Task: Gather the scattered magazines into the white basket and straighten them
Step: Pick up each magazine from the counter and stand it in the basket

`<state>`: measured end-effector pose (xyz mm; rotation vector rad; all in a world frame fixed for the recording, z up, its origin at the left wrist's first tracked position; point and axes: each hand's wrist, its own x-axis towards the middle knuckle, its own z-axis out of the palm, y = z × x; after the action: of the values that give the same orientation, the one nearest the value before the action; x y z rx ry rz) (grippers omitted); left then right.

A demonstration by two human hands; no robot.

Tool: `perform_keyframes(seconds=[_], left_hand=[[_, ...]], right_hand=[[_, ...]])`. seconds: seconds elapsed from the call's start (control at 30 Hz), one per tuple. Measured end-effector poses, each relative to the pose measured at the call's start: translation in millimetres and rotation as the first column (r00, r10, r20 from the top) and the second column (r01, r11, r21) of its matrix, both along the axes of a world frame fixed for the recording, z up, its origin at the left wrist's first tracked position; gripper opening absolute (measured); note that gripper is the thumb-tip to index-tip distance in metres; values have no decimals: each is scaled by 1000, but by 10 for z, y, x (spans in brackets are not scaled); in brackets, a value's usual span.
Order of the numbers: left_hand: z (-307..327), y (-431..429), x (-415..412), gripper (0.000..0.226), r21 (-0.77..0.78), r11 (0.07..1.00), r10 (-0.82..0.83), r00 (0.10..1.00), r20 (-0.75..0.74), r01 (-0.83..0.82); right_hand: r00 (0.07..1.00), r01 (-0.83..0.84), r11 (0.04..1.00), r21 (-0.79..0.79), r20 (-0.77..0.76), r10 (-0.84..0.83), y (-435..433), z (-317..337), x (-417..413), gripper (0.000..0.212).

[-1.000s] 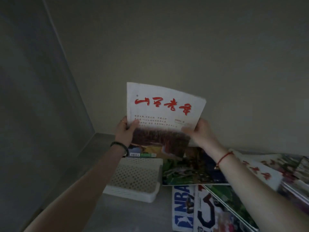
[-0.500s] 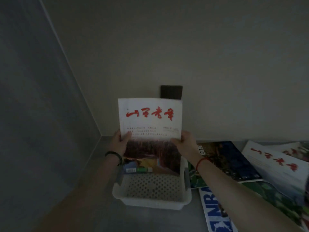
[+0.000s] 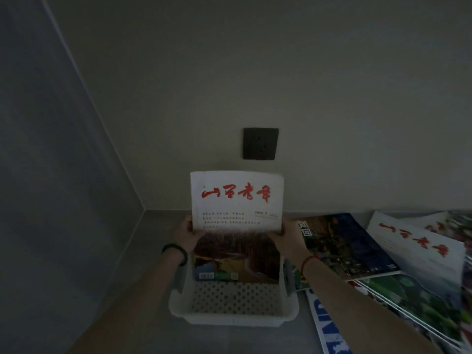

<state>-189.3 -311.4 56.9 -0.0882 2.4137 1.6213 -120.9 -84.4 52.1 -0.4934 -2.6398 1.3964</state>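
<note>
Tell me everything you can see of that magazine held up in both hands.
The magazine is thin paper, upright and facing the camera. Its upper half is white with large red brush characters and small red print; the lower half is a dark reddish picture. The left hand and right hand grip its side edges at mid-height. Its lower end dips into the white basket.

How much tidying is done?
Done: no other magazine clearly in the white perforated plastic basket. In hand: the left hand and right hand hold a white magazine with red writing upright, its bottom edge inside the basket. Left: a dark blue-covered magazine, a white red-lettered magazine and several more lie on the grey floor.
</note>
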Motion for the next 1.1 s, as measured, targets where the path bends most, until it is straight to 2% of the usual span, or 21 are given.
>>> perform_keyframes(seconds=[0.17, 0.3, 0.43, 0.57, 0.63, 0.7, 0.87, 0.97, 1.1], left_hand=[[-80, 1, -21, 41, -70, 997, -40, 999, 3, 40], [-122, -11, 16, 46, -97, 993, -65, 998, 14, 66], [-143, -34, 33, 58, -99, 993, -62, 996, 61, 68], [-155, -37, 76, 53, -90, 995, -33, 994, 104, 43], [-159, -44, 109, 59, -86, 996, -26, 992, 120, 37], [-151, -42, 138, 64, -130, 991, -19, 996, 90, 31], [-33, 114, 226, 65, -285, 958, -55, 991, -123, 17], [76, 371, 322, 61, -283, 959, -67, 972, -225, 1], [134, 920, 572, 56, -215, 969, -175, 953, -248, 122]], right_hand=[[996, -1, 999, 44, 88, -3, 70, -117, 9, 41], [992, 34, 999, -33, 121, -30, 78, -168, 29, 33], [992, 8, 1000, -21, 127, -6, 86, -205, 60, 21], [984, 0, 997, -80, 178, 14, 105, -243, 92, 33], [979, -3, 996, -86, 204, 20, 115, -250, 110, 35], [979, -12, 997, -83, 203, 28, 133, -253, 137, 32], [986, 7, 994, -106, 166, 11, 314, -161, 229, 31], [988, 71, 990, -125, 144, -52, 581, -89, 324, 32], [982, 132, 985, -111, 152, -114, 1118, -92, 594, 34]])
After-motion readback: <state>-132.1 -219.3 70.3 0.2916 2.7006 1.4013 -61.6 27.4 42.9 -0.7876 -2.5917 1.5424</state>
